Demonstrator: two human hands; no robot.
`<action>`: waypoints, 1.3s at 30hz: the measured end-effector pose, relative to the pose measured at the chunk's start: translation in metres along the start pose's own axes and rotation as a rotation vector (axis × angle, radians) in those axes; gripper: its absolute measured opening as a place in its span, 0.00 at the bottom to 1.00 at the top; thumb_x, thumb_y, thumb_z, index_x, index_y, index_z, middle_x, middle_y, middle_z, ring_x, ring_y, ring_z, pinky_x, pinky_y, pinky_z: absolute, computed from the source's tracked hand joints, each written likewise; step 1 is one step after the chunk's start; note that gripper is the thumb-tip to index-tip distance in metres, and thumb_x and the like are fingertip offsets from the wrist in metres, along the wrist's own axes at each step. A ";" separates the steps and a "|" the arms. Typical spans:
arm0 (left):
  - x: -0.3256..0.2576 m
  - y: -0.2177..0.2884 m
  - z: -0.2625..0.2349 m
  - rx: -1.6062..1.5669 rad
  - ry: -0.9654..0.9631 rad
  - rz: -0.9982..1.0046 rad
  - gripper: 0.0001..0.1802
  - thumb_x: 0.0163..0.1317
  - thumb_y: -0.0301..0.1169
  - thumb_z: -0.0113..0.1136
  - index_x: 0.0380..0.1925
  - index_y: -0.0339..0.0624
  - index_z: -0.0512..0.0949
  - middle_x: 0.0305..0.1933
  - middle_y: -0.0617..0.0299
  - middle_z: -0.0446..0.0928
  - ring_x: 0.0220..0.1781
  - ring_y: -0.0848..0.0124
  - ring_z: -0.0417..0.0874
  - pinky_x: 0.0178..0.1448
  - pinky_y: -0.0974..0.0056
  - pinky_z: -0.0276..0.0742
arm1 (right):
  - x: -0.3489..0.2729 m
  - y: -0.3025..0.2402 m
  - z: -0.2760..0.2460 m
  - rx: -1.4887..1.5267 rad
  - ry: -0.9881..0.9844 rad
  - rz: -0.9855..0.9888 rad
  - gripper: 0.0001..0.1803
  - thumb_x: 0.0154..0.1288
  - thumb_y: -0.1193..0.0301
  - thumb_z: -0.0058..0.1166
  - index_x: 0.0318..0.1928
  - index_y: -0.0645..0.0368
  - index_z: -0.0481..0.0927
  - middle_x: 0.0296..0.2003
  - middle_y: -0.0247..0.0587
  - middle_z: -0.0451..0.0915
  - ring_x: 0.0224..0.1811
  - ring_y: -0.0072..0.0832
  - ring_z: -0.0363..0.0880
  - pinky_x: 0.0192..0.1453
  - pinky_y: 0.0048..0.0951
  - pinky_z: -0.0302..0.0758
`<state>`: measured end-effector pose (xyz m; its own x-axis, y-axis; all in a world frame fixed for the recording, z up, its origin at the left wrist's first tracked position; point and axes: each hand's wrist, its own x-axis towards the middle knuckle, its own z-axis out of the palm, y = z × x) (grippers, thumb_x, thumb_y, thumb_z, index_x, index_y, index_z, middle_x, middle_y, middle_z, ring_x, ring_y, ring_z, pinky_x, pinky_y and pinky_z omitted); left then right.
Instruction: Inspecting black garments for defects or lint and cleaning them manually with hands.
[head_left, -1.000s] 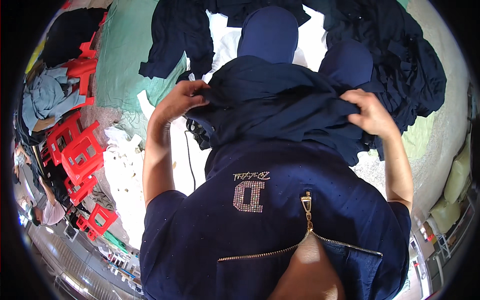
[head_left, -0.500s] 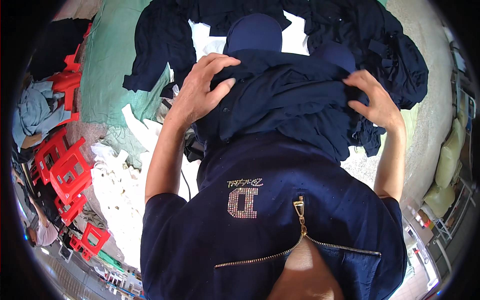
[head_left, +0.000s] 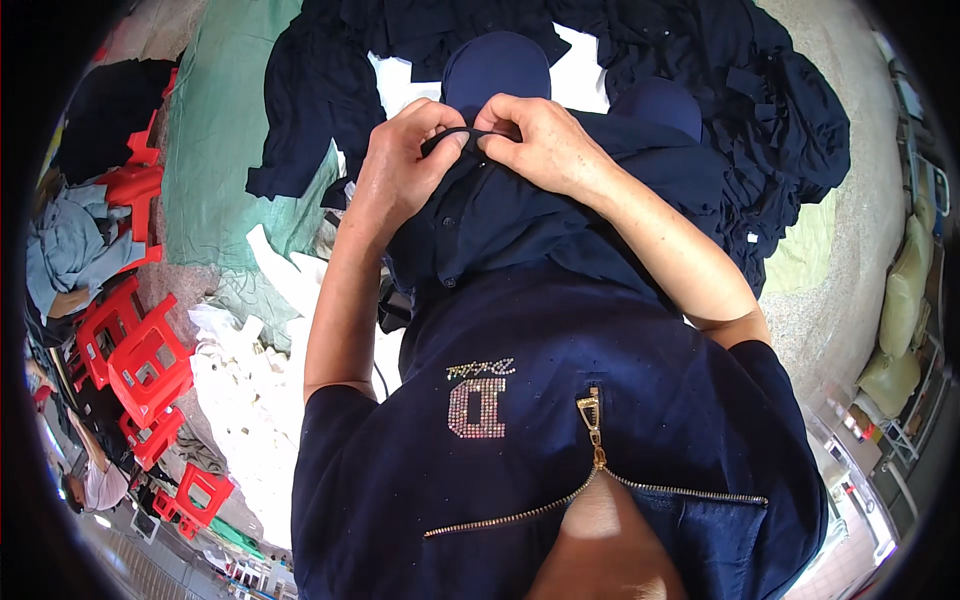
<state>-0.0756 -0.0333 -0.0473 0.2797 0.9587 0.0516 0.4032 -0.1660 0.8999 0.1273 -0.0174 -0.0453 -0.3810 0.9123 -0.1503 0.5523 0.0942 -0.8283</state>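
Pinches one edge of the dark garment [head_left: 490, 222] between fingers of the left hand [head_left: 402, 165] and right hand [head_left: 548, 146], probably keeping it taut; drapes the rest up to the knees [head_left: 497, 75], likely for support.

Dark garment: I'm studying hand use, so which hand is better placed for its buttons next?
Probably the left hand: the buttons lie nearer it, while the right hand reaches across. Both pinch the dark garment by its edge.

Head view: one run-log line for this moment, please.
left hand: pinches dark garment | right hand: pinches it alongside | dark garment: rumpled
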 end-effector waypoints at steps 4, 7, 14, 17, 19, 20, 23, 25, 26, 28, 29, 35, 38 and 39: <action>0.003 -0.003 0.002 0.061 -0.029 0.026 0.06 0.62 0.24 0.62 0.36 0.33 0.79 0.32 0.65 0.76 0.34 0.78 0.73 0.41 0.72 0.69 | 0.005 0.006 0.002 0.108 -0.115 0.013 0.09 0.59 0.70 0.58 0.39 0.61 0.82 0.29 0.43 0.83 0.35 0.38 0.83 0.44 0.37 0.77; 0.006 -0.006 0.007 -0.063 -0.082 -0.059 0.05 0.64 0.26 0.60 0.35 0.35 0.79 0.32 0.68 0.76 0.35 0.81 0.73 0.41 0.73 0.68 | 0.007 0.004 -0.003 0.063 -0.177 0.001 0.08 0.59 0.70 0.58 0.36 0.61 0.81 0.26 0.41 0.80 0.31 0.37 0.81 0.42 0.37 0.76; 0.007 -0.017 0.007 -0.608 -0.090 -0.354 0.05 0.65 0.28 0.61 0.35 0.38 0.81 0.33 0.75 0.76 0.36 0.84 0.71 0.43 0.76 0.65 | -0.009 0.001 -0.023 -0.204 0.048 -0.620 0.15 0.53 0.77 0.60 0.44 0.53 0.79 0.45 0.35 0.77 0.53 0.36 0.73 0.58 0.39 0.65; 0.005 -0.020 0.007 -0.676 -0.094 -0.388 0.06 0.64 0.28 0.61 0.36 0.37 0.82 0.34 0.74 0.78 0.38 0.84 0.74 0.47 0.76 0.67 | -0.014 0.005 -0.010 -0.446 -0.004 -0.692 0.16 0.50 0.79 0.63 0.40 0.51 0.81 0.43 0.29 0.78 0.53 0.32 0.74 0.62 0.39 0.63; 0.003 -0.018 0.007 -0.684 -0.072 -0.413 0.07 0.64 0.28 0.61 0.37 0.36 0.83 0.35 0.73 0.79 0.40 0.83 0.75 0.49 0.75 0.68 | -0.015 0.011 -0.003 -0.492 0.029 -0.713 0.14 0.50 0.78 0.65 0.39 0.51 0.81 0.41 0.28 0.78 0.51 0.30 0.75 0.61 0.38 0.62; 0.002 -0.017 0.007 -0.696 -0.047 -0.440 0.08 0.64 0.28 0.62 0.38 0.35 0.83 0.36 0.72 0.80 0.41 0.82 0.76 0.51 0.75 0.68 | -0.015 0.012 -0.001 -0.490 0.080 -0.730 0.14 0.50 0.78 0.66 0.38 0.51 0.81 0.40 0.28 0.78 0.49 0.29 0.76 0.59 0.37 0.62; -0.002 -0.013 0.005 -0.719 -0.036 -0.459 0.10 0.63 0.28 0.63 0.40 0.33 0.84 0.37 0.69 0.81 0.41 0.81 0.77 0.53 0.75 0.69 | -0.017 0.011 0.001 -0.426 0.227 -0.747 0.14 0.49 0.77 0.69 0.37 0.51 0.81 0.38 0.28 0.79 0.45 0.28 0.77 0.56 0.35 0.62; -0.004 -0.006 0.004 -0.712 -0.038 -0.451 0.10 0.63 0.28 0.64 0.40 0.32 0.84 0.36 0.69 0.81 0.41 0.81 0.77 0.51 0.75 0.69 | -0.019 0.006 0.001 -0.369 0.349 -0.751 0.16 0.46 0.78 0.71 0.36 0.51 0.81 0.37 0.28 0.81 0.41 0.28 0.78 0.53 0.35 0.60; -0.005 -0.003 0.003 -0.703 -0.042 -0.439 0.10 0.63 0.28 0.64 0.39 0.32 0.84 0.36 0.69 0.81 0.40 0.81 0.77 0.50 0.74 0.70 | -0.019 0.005 0.002 -0.368 0.349 -0.751 0.16 0.46 0.78 0.71 0.36 0.51 0.81 0.37 0.28 0.81 0.41 0.28 0.78 0.53 0.35 0.60; -0.007 -0.001 0.004 -0.676 -0.038 -0.417 0.09 0.64 0.28 0.64 0.39 0.31 0.84 0.35 0.69 0.81 0.39 0.81 0.76 0.48 0.74 0.70 | -0.019 0.004 0.005 -0.386 0.388 -0.729 0.15 0.47 0.77 0.72 0.35 0.51 0.81 0.37 0.27 0.81 0.41 0.27 0.78 0.52 0.35 0.59; -0.008 0.000 0.004 -0.649 -0.033 -0.394 0.09 0.64 0.27 0.65 0.39 0.31 0.84 0.35 0.69 0.81 0.38 0.82 0.76 0.46 0.75 0.70 | -0.019 0.005 0.005 -0.386 0.388 -0.729 0.15 0.47 0.77 0.72 0.35 0.51 0.81 0.37 0.27 0.81 0.41 0.27 0.78 0.52 0.35 0.59; -0.012 0.009 0.006 -0.514 -0.021 -0.427 0.09 0.67 0.27 0.62 0.43 0.33 0.83 0.38 0.67 0.82 0.42 0.81 0.78 0.52 0.74 0.71 | -0.019 0.008 0.010 -0.353 0.397 -0.745 0.10 0.55 0.75 0.69 0.30 0.52 0.78 0.33 0.29 0.79 0.41 0.28 0.77 0.54 0.38 0.59; -0.012 0.008 0.005 -0.503 -0.038 -0.436 0.09 0.65 0.25 0.65 0.43 0.34 0.84 0.39 0.68 0.82 0.43 0.81 0.78 0.53 0.73 0.72 | -0.020 0.011 0.011 -0.394 0.413 -0.735 0.12 0.49 0.77 0.72 0.33 0.51 0.82 0.35 0.27 0.81 0.41 0.25 0.78 0.50 0.35 0.59; -0.012 0.008 0.005 -0.503 -0.039 -0.437 0.09 0.65 0.25 0.65 0.43 0.34 0.84 0.39 0.68 0.82 0.43 0.81 0.78 0.53 0.73 0.72 | -0.021 0.011 0.011 -0.395 0.406 -0.716 0.12 0.50 0.76 0.72 0.33 0.50 0.82 0.34 0.26 0.81 0.41 0.25 0.78 0.51 0.35 0.59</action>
<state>-0.0721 -0.0475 -0.0431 0.2180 0.9028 -0.3706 0.0341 0.3725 0.9274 0.1331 -0.0396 -0.0573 -0.4814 0.6460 0.5923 0.5261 0.7535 -0.3942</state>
